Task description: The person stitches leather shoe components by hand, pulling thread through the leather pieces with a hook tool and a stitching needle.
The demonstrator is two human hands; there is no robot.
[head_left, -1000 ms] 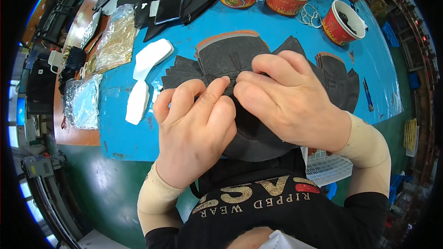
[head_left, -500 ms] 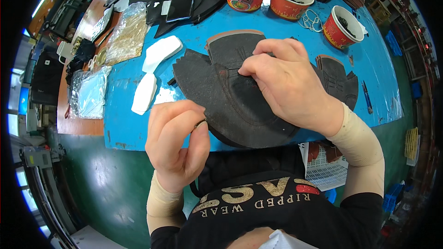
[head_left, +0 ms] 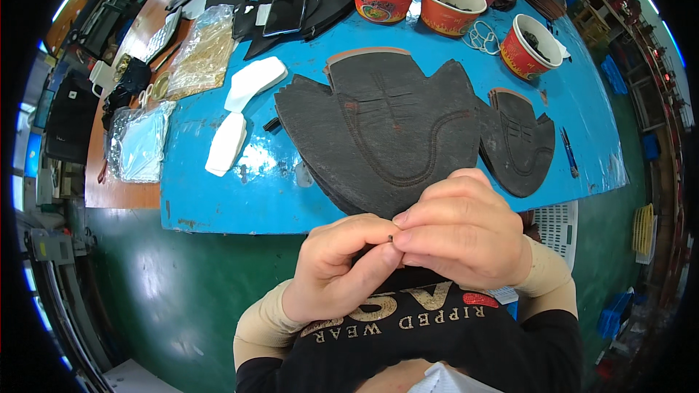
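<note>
In front of my chest, just past the table's near edge, my left hand (head_left: 338, 258) and my right hand (head_left: 470, 231) meet fingertip to fingertip. Between them they pinch a small dark strip (head_left: 391, 239), of which only a tiny bit shows. Beyond the hands lies a stack of black leather shoe-upper pieces (head_left: 389, 127), with stitched curved lines and short slits on the top piece. Its near edge is partly hidden by my right hand. A smaller stack of similar black pieces (head_left: 518, 149) sits to its right.
Red paper tubs (head_left: 382, 1) stand at the back, several holding dark scraps. White shaped pieces (head_left: 255, 81) and plastic bags (head_left: 200, 54) lie left. A phone (head_left: 286, 7) rests on black pieces. A pen (head_left: 568, 151) is at the right, above a white basket (head_left: 555, 233).
My right hand has left the top leather piece and come down toward my chest. My left hand has moved right and lower with the small dark strip, and the two hands now meet.
</note>
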